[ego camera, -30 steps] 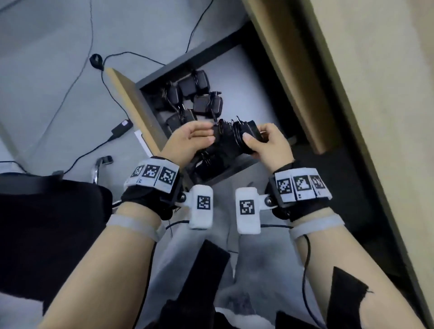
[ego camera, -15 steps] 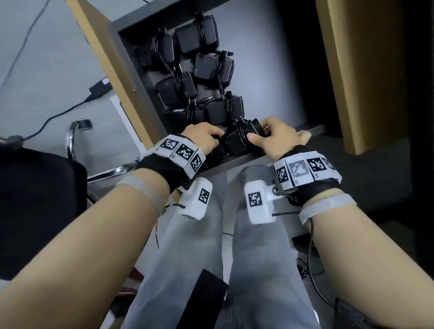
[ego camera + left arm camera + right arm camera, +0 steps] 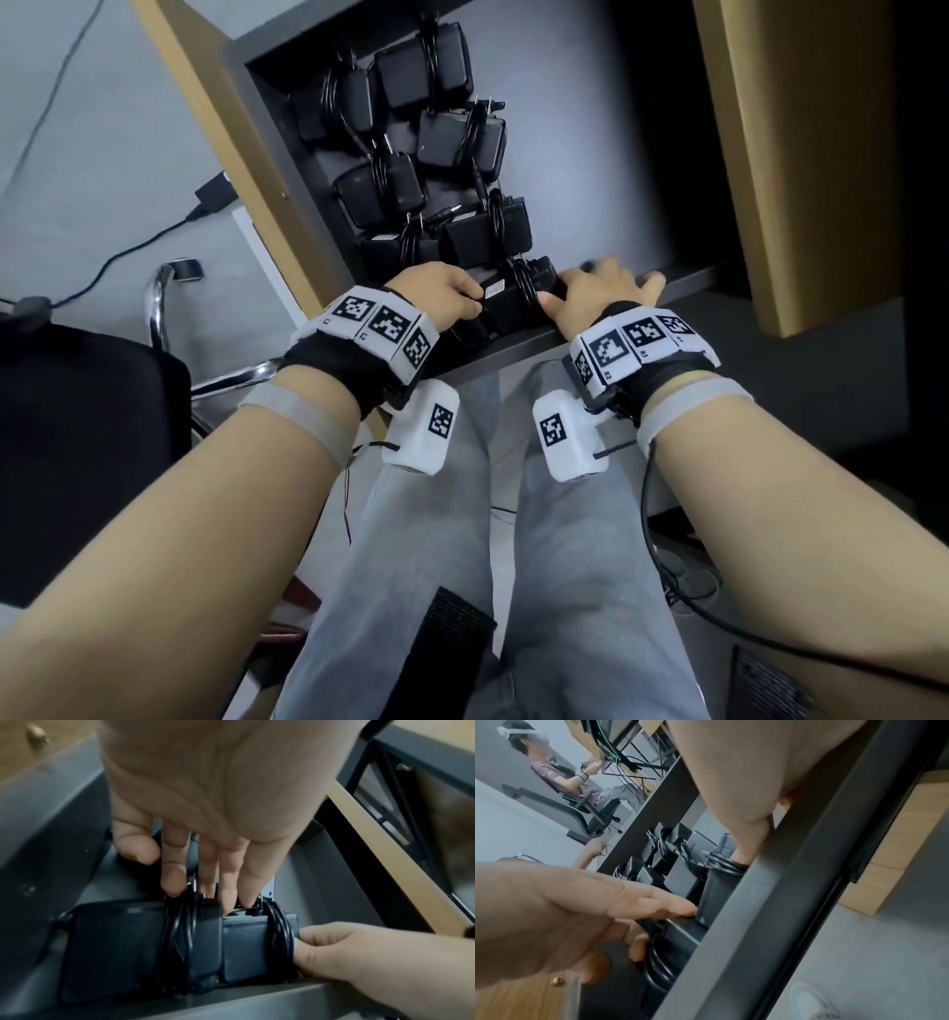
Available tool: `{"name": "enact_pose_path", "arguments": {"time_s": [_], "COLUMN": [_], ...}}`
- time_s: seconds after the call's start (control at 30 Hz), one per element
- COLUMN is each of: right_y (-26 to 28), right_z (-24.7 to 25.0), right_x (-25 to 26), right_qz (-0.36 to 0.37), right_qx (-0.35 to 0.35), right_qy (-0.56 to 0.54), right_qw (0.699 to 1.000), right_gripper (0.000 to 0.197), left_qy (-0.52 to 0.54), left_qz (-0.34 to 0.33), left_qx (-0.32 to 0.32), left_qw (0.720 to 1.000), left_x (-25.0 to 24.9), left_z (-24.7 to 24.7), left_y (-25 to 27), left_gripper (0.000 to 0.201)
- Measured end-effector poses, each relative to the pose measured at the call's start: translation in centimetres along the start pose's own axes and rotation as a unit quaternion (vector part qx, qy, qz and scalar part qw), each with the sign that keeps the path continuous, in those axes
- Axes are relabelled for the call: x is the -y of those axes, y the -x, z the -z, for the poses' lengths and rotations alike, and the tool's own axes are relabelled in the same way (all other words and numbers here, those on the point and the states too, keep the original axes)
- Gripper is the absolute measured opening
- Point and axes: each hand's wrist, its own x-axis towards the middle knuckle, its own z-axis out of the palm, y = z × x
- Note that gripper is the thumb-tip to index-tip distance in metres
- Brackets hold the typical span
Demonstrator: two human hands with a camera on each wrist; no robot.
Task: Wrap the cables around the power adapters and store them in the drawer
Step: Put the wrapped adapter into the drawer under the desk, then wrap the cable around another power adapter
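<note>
The open grey drawer holds several black power adapters, each wrapped in its cable. Two more wrapped adapters stand side by side against the near wall, a left one and a right one. My left hand reaches over them, and its fairly straight fingers touch their top far edge. My right hand has its thumb against the right adapter's cable coil. Its other fingers are spread along the drawer's rim.
A bare stretch of drawer floor lies right of the stored adapters. Wooden panels flank the drawer on the left and right. A black chair and a plugged adapter with a cable are at the left. Another person sits further off.
Both hands carried the wrapped adapter down into the drawer's near end. The right hand's fingers have come off it and spread over the rim. The head view has tilted.
</note>
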Motion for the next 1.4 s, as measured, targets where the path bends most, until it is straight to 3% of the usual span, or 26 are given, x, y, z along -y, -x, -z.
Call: {"name": "enact_pose_path", "arguments": {"time_s": [0.1, 0.17, 0.23, 0.33, 0.43, 0.53, 0.67, 0.83, 0.93, 1.03, 1.13, 1.2, 1.27, 1.33, 1.4], "right_y": [1.4, 2.8, 4.6, 8.6, 12.9, 16.7, 20.7, 24.7, 26.5, 28.0, 27.7, 26.9, 25.8, 24.8, 24.0], "right_z": [1.1, 2.9, 4.9, 8.5, 12.0, 14.6, 15.7, 12.3, 8.7, 5.2, 1.6, -0.2, -1.2, -1.5, -1.3], "right_x": [-0.2, -0.6, -1.1, -2.3, -4.9, -9.2, -17.0, -28.4, -34.1, -38.5, -42.2, -44.1, -45.3, -45.9, -46.0], "right_qz": [-0.003, 0.009, 0.042, 0.099, 0.135, 0.146, 0.103, -0.006, -0.086, -0.161, -0.247, -0.287, -0.307, -0.300, -0.286], "right_qx": [-0.030, -0.035, -0.033, -0.014, -0.008, -0.077, -0.182, -0.332, -0.405, -0.461, -0.476, -0.461, -0.411, -0.365, -0.356], "right_qy": [-0.113, -0.233, -0.367, -0.540, -0.635, -0.689, -0.729, -0.733, -0.744, -0.758, -0.752, -0.749, -0.753, -0.743, -0.722], "right_qw": [0.993, 0.972, 0.928, 0.835, 0.761, 0.705, 0.652, 0.594, 0.524, 0.434, 0.384, 0.380, 0.413, 0.473, 0.520], "right_gripper": [0.047, 0.047, 0.040, 0.023, 0.016, 0.016, 0.010, 0.011, 0.016, 0.019, 0.021, 0.017, 0.032, 0.050, 0.054], "left_qy": [0.112, 0.179, 0.217, 0.253, 0.301, 0.311, 0.298, 0.219, 0.150, 0.076, 0.018, -0.030, -0.125, -0.323, -0.476], "left_qz": [-0.006, -0.025, -0.043, -0.083, -0.142, -0.205, -0.254, -0.294, -0.299, -0.306, -0.325, -0.357, -0.404, -0.423, -0.398], "left_qx": [-0.024, -0.042, -0.043, -0.035, -0.035, -0.024, 0.026, 0.097, 0.152, 0.193, 0.221, 0.245, 0.228, 0.104, -0.001], "left_qw": [0.993, 0.983, 0.974, 0.963, 0.942, 0.928, 0.920, 0.925, 0.930, 0.929, 0.919, 0.901, 0.877, 0.840, 0.784], "left_x": [-1.1, -2.7, -4.8, -8.8, -13.4, -18.7, -26.6, -35.5, -39.6, -42.5, -45.4, -47.4, -48.9, -49.8, -49.8], "left_z": [0.2, 0.7, 1.4, 2.2, 2.6, 1.9, -1.6, -9.4, -14.7, -19.6, -23.9, -26.7, -29.3, -31.2, -31.7], "left_y": [1.5, 3.2, 5.2, 8.3, 11.1, 13.6, 16.1, 17.3, 17.9, 18.0, 18.1, 18.1, 17.5, 16.0, 15.0], "left_gripper": [0.025, 0.023, 0.023, 0.018, 0.015, 0.018, 0.015, 0.014, 0.014, 0.015, 0.013, 0.017, 0.027, 0.037, 0.041]}}
